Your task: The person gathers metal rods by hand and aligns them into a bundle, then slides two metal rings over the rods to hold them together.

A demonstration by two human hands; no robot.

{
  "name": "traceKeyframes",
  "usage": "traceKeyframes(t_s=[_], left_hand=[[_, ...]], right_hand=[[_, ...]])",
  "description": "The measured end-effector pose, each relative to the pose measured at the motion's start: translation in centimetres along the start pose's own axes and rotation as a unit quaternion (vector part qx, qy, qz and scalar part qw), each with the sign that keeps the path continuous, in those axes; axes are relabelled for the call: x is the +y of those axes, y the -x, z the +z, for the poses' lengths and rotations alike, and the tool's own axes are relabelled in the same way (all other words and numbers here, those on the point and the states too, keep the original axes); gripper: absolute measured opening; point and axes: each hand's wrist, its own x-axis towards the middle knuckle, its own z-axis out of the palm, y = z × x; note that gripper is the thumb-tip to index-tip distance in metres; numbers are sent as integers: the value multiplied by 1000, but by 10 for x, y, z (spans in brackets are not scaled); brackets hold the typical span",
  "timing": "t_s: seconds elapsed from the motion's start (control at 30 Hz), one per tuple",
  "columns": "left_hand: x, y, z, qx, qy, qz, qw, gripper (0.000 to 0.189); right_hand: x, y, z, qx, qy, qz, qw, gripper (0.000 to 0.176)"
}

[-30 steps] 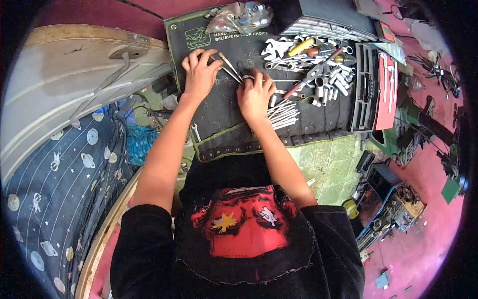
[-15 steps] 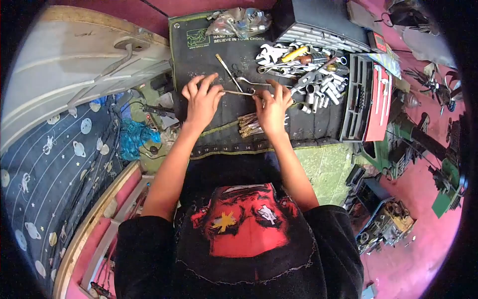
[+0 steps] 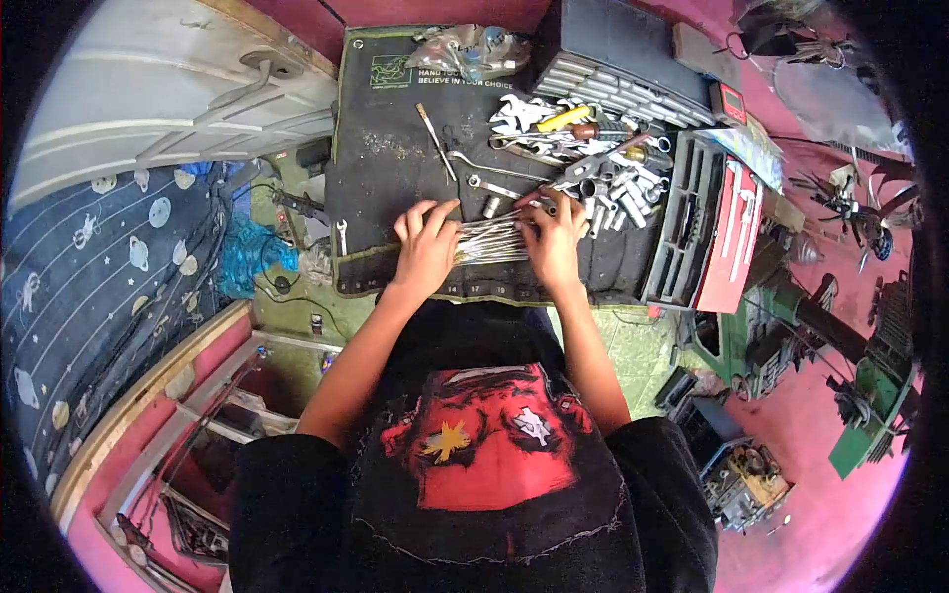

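The bundle of thin rods (image 3: 491, 243) lies near the dark tool mat's (image 3: 390, 168) near edge, long axis running left to right. The left hand (image 3: 425, 247) curls over one end, the right hand (image 3: 557, 240) over the other; whether either grips, I cannot tell. Beyond lie a spanner (image 3: 496, 188) and a slanting lone rod (image 3: 436, 143); sockets (image 3: 631, 191) crowd the right. Fingers hide the bundle's ends.

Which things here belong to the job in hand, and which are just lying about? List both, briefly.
Likely part of the job:
bundle of thin rods, with the left hand and right hand at its ends
dark mat beneath

Apparently just lying about:
plastic bag
yellow-handled tool
small wrench near the mat's left edge
red panel
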Motion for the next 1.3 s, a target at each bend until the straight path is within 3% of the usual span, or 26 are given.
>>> traceKeyframes(t_s=[0.53,1.07,1.3], left_hand=[[20,12,13,48,-12,-91,995,17],[-41,-36,-12,58,-39,-61,996,24],[-81,-84,-26,43,-61,2,997,29]], right_hand=[[20,-8,-1,-19,-11,-76,997,21],[-47,-28,27,-12,47,-44,998,21],[-77,-41,46,14,84,-17,996,22]])
